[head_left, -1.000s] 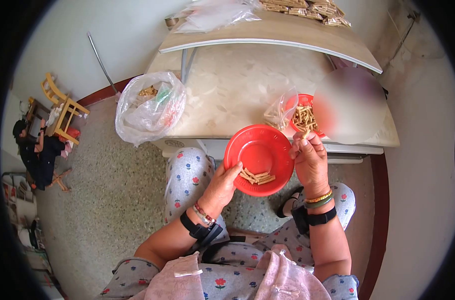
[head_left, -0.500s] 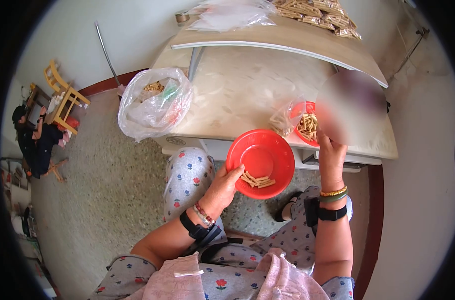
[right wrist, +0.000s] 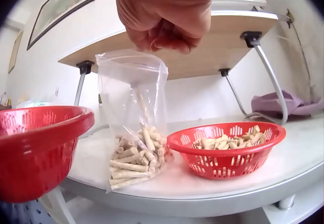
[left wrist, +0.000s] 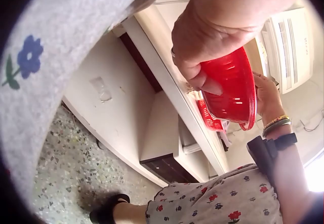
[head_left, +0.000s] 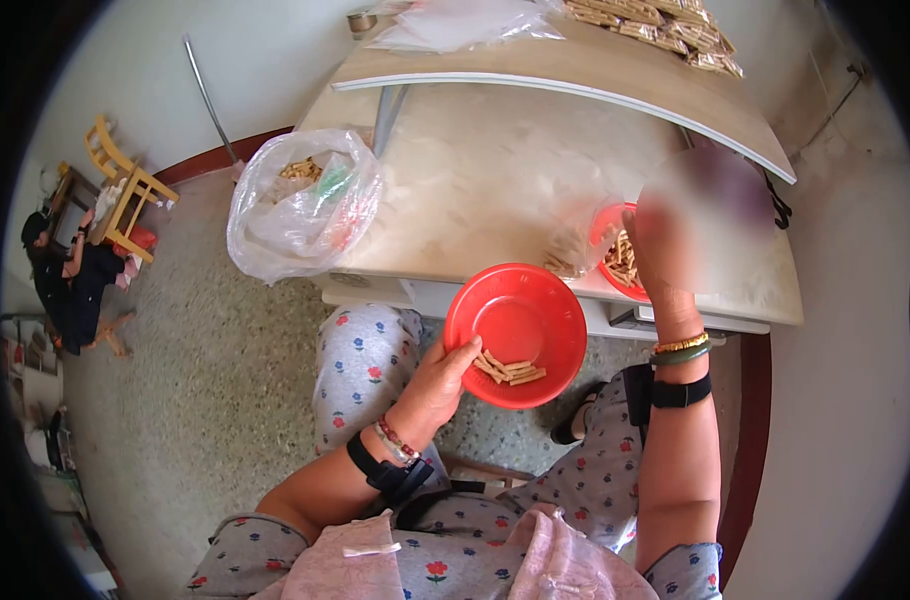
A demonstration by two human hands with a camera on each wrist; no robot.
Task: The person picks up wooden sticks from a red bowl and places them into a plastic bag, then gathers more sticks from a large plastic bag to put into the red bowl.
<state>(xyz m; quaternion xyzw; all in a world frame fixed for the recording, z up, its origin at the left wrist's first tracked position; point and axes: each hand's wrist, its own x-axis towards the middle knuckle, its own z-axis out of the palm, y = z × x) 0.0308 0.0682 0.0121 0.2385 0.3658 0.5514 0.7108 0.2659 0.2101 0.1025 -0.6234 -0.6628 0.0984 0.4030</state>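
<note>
- Right hand (head_left: 665, 268) has left the red bowl (head_left: 520, 305): a second ago it sat at the bowl's far rim with a tan stick pinched, now it is up over the table (head_left: 475, 180)
- From the right wrist view that hand (right wrist: 164, 13) hangs with its fingers (right wrist: 167, 39) curled and bunched together; I cannot tell whether a stick is between them
- Straight below those fingertips stands the clear zip bag (right wrist: 134, 112), mouth up and sticks piled in its bottom; the red basket (right wrist: 228, 165) of sticks lies below and to one side, just beside the bag
- Left hand (head_left: 440, 375) has not budged: thumb hooked over the near rim, fingers (left wrist: 205, 82) clamped under the bowl, which is held off the table's edge above the lap
- The handful of short sticks (head_left: 505, 368) lies right by the left thumb tip, same little heap as before
- My read: this is the fetching leg at the basket (head_left: 603, 225) and bag (head_left: 570, 250), and nothing is being added to the bowl this instant
- A big plastic sack (head_left: 300, 205) sits well away from both hands
</note>
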